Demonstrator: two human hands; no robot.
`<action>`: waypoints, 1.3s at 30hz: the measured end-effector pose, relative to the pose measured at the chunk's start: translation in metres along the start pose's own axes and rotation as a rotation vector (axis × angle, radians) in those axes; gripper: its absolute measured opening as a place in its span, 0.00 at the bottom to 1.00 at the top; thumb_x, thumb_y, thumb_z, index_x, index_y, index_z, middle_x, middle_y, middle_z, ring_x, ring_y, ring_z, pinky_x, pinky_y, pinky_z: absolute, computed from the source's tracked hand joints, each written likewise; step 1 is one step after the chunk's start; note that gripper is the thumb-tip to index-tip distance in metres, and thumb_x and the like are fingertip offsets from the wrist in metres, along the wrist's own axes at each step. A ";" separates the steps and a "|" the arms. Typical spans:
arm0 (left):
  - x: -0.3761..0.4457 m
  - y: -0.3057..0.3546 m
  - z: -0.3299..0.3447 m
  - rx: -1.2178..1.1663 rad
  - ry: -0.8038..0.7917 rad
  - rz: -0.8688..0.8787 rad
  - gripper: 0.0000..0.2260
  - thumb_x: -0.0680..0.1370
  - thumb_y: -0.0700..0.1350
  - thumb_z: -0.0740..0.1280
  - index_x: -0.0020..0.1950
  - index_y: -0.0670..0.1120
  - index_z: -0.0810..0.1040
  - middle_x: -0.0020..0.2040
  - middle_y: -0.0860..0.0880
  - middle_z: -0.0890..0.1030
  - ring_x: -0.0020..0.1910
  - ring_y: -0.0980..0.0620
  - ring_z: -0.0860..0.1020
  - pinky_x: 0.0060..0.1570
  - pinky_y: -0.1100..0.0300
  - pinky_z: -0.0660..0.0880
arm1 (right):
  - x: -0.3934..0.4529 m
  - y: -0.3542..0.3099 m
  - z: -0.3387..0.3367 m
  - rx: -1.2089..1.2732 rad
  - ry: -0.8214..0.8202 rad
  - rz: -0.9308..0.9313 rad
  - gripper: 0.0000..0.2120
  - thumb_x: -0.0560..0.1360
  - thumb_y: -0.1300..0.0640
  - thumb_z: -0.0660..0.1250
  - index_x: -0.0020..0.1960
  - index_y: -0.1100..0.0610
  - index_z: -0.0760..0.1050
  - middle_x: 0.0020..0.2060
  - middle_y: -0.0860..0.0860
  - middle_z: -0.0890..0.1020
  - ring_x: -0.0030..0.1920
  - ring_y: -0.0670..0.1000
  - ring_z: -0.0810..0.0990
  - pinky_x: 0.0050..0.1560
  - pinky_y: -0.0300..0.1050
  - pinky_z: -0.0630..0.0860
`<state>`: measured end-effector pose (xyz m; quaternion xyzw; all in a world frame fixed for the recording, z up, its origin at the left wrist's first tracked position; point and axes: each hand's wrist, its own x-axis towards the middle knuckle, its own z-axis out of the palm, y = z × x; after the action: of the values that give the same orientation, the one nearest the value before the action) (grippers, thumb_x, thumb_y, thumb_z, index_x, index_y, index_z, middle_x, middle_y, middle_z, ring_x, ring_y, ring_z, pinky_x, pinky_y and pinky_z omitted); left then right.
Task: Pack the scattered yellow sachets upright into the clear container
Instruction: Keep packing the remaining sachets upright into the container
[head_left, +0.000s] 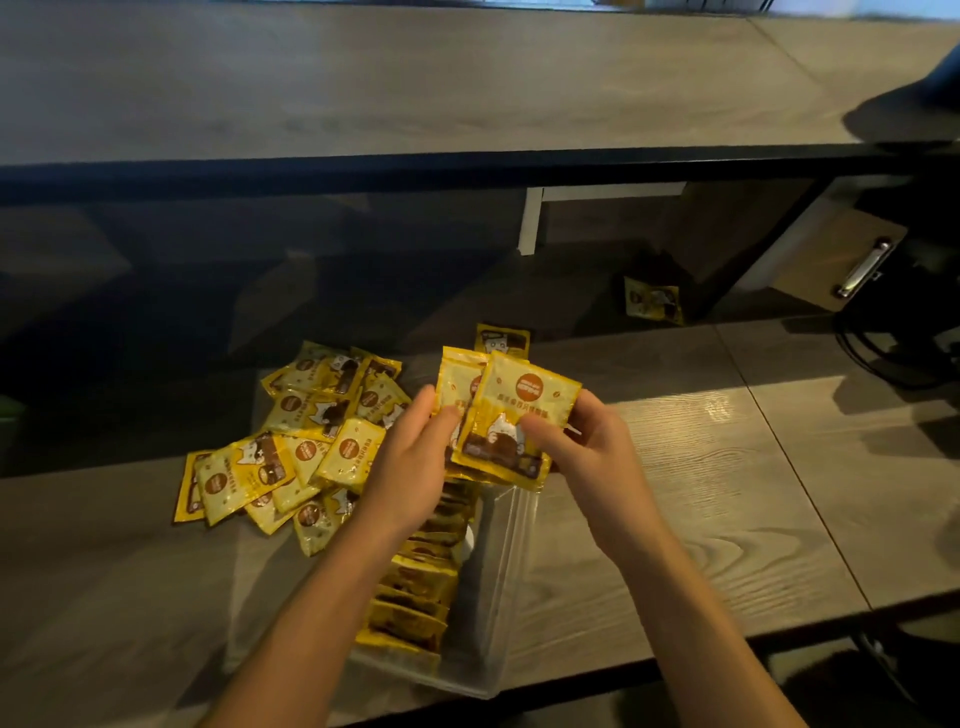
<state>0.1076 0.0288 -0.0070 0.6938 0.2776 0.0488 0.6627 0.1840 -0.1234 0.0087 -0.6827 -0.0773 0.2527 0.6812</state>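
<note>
A clear container (506, 582) stands on the wooden table near its front edge, with a row of yellow sachets (415, 597) standing upright along its left side. Above its far end, my left hand (410, 457) and my right hand (582, 447) together grip a small stack of yellow sachets (519, 415), fronts facing me. A loose pile of yellow sachets (301, 441) lies on the table left of the container. One more sachet (501, 340) lies just behind the held stack.
A raised shelf with a dark edge (467, 161) runs across above the table. A stray sachet (653, 300) lies under it at the right, near a cabinet handle (862, 270). Black cables (893, 353) lie at the far right.
</note>
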 end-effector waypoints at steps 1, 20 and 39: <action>-0.001 0.000 -0.001 -0.007 -0.003 0.007 0.13 0.83 0.56 0.57 0.59 0.75 0.74 0.44 0.77 0.76 0.48 0.79 0.71 0.49 0.66 0.65 | 0.000 0.000 0.004 -0.055 0.003 -0.026 0.11 0.75 0.58 0.71 0.57 0.52 0.77 0.49 0.46 0.86 0.50 0.48 0.85 0.44 0.44 0.82; -0.057 -0.018 -0.046 0.252 -0.196 0.177 0.12 0.80 0.57 0.62 0.60 0.56 0.77 0.55 0.58 0.82 0.56 0.59 0.79 0.58 0.54 0.76 | -0.049 0.022 0.028 0.000 -0.250 -0.013 0.16 0.74 0.61 0.73 0.61 0.54 0.78 0.55 0.51 0.84 0.57 0.52 0.83 0.54 0.44 0.80; -0.114 -0.100 -0.119 0.503 -0.300 0.223 0.23 0.69 0.62 0.72 0.63 0.70 0.72 0.53 0.62 0.77 0.51 0.56 0.78 0.46 0.64 0.76 | -0.126 0.058 0.046 -0.257 -0.185 0.089 0.12 0.76 0.59 0.71 0.57 0.48 0.77 0.48 0.48 0.85 0.29 0.47 0.78 0.25 0.41 0.73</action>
<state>-0.0723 0.0804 -0.0539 0.8616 0.1023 -0.0517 0.4945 0.0416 -0.1427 -0.0144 -0.7410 -0.1410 0.3323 0.5662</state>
